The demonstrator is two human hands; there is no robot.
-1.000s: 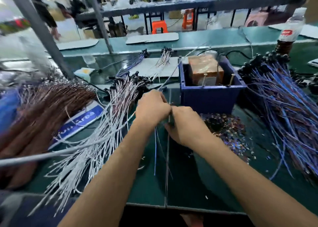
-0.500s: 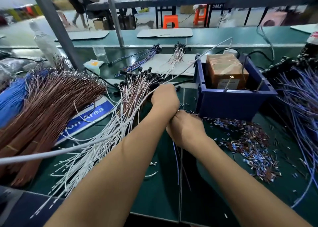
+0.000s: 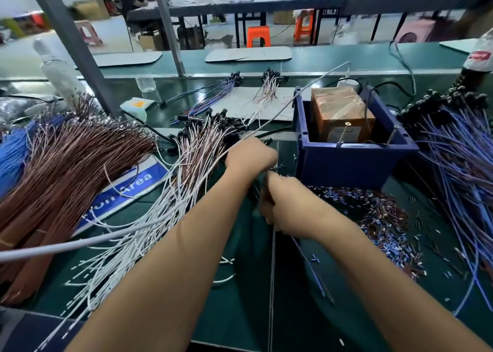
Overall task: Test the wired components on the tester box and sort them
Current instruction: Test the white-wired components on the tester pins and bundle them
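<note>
Both hands have stayed locked together just in front of the blue bin [image 3: 354, 165] over the last second; only the view has shifted. The left hand [image 3: 250, 157] and right hand [image 3: 282, 205], fingers curled, pinch a thin wired component [image 3: 312, 269] that trails toward the viewer. The tester box [image 3: 342, 117] sits inside the bin, untouched. Judged: the piece is being readied, not yet tested or sorted.

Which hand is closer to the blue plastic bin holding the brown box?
The left hand, just left of the blue plastic bin at its near corner. The right hand sits lower, nearer the person, gripping thin wires.
</note>
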